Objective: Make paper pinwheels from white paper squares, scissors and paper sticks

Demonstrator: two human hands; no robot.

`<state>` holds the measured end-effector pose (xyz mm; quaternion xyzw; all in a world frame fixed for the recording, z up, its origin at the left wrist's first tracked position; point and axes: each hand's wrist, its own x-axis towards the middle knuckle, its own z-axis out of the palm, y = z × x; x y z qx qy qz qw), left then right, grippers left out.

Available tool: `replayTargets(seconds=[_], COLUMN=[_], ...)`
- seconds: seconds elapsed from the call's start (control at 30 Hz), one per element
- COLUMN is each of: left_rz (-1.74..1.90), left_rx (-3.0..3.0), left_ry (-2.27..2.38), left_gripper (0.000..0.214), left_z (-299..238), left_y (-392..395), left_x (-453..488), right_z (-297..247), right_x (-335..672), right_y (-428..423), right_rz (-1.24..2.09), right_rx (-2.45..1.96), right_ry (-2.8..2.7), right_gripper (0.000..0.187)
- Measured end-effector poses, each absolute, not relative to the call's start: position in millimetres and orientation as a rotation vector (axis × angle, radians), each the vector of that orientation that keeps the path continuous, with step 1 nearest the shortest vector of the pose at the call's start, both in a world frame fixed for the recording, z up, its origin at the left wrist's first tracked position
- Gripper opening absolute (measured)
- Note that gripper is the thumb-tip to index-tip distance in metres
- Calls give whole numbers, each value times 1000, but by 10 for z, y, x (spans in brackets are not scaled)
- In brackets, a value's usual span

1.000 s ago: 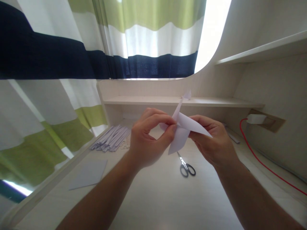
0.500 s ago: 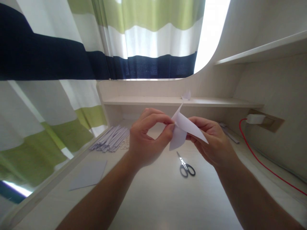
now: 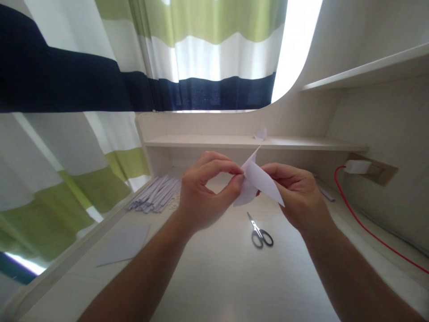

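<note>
Both my hands hold a folded white paper figure (image 3: 258, 181) in the air above the desk. My left hand (image 3: 204, 197) pinches its left side between thumb and forefinger. My right hand (image 3: 298, 197) grips it from the right, fingers closed behind the paper. One pointed flap sticks up, two others point down and to the right. Small scissors (image 3: 259, 232) with black handles lie on the desk just below the paper.
A pile of white paper strips (image 3: 156, 199) lies at the back left of the desk, and a flat white sheet (image 3: 124, 243) sits nearer on the left. A small folded paper piece (image 3: 260, 133) rests on the low shelf. A red cable (image 3: 365, 223) runs along the right from a white plug (image 3: 358, 166). Striped curtains hang on the left.
The upright flap of the paper figure has dropped lower and shorter. Both hands have drawn slightly closer together on the paper.
</note>
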<state>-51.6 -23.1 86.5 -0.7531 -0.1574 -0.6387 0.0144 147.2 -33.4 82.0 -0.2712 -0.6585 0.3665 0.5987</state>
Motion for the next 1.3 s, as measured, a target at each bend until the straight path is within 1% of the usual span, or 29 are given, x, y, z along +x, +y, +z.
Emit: replayTargets(seconds=[0.27, 0.47, 0.67, 0.8, 1.0, 1.07, 1.2, 1.3], left_rz=[-2010, -2006, -1999, -1994, -1971, -1952, -1922, -1913], left_rx=[-2409, -2450, -2508, -2497, -2506, -2510, -2531, -2558], left_ry=[-485, -515, -513, -520, -544, -549, -578, -608], left_gripper=[12, 13, 10, 10, 13, 13, 11, 9], left_z=[863, 869, 879, 879, 869, 870, 875, 880], left_y=[-214, -217, -223, -219, -198, -192, -184, -171], left_x=[-516, -525, -521, -528, -547, -555, -573, -586], right_z=[839, 865, 783, 796, 860, 851, 816, 796], right_x=[1473, 1451, 1498, 1487, 1434, 1439, 1469, 1485], right_y=[-363, -402, -335, -348, -395, -389, -372, -364], right_rz=[639, 645, 617, 644, 724, 730, 725, 692], right_rx=[-694, -681, -658, -650, -664, -675, -696, -713], right_ry=[-1617, -1619, -1648, -1637, -1583, -1583, -1601, -1606], right_gripper=[14, 17, 6, 8, 24, 23, 15, 15])
